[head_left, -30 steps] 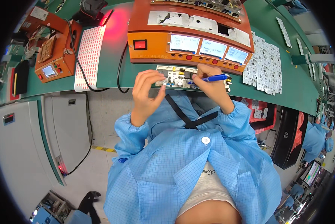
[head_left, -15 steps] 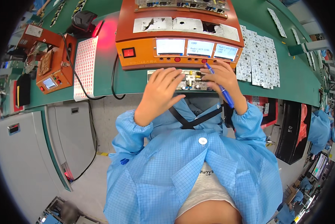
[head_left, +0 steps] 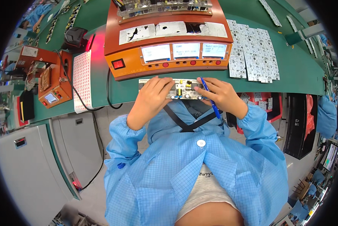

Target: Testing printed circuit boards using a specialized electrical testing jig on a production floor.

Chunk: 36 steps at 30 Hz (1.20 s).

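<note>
Now the left hand (head_left: pixel 150 97) grasps one end of the circuit board (head_left: pixel 184 90) at the edge of the green bench (head_left: pixel 298 75); the right hand (head_left: pixel 224 96), holding the blue pen (head_left: pixel 214 107) turned aside, touches the other, so both handle it.

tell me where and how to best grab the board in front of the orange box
Grip the board by its short ends, probably coming from the near side. It is long and narrow, running left to right, and raised components crowd its face, so the end edges look safer. The orange box stands close along its far side, leaving little room.
</note>
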Available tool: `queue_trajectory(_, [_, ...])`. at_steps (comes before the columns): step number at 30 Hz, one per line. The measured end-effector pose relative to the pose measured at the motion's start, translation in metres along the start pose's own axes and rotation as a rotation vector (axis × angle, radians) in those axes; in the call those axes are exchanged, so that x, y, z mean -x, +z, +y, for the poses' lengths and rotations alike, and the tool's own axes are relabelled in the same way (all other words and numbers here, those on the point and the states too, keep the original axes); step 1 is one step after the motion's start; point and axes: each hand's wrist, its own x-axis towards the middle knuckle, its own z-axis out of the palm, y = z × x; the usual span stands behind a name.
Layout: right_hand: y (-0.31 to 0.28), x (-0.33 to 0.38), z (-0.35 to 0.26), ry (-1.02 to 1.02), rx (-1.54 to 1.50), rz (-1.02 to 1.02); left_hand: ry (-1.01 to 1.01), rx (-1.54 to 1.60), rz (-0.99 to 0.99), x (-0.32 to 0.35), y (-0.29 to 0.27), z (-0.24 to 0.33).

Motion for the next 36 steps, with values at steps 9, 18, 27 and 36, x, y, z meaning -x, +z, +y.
queue_trajectory(9, [-0.015, -0.014, -0.003, -0.051, 0.046, -0.158, -0.015, 0.036, -0.056, -0.002, -0.004, -0.001])
queue_trajectory(18, [-0.018, -0.021, 0.003, -0.134, 0.073, -0.204, 0.016, 0.053, -0.077, -0.007, -0.005, -0.006])
queue_trajectory(27, [-0.007, 0.0, 0.004, -0.054, -0.093, 0.031, 0.088, 0.119, -0.061, -0.009, -0.005, -0.011])
queue_trajectory(36, [-0.022, -0.013, 0.001, -0.017, -0.069, -0.206, 0.122, 0.092, -0.066, -0.012, -0.003, -0.014])
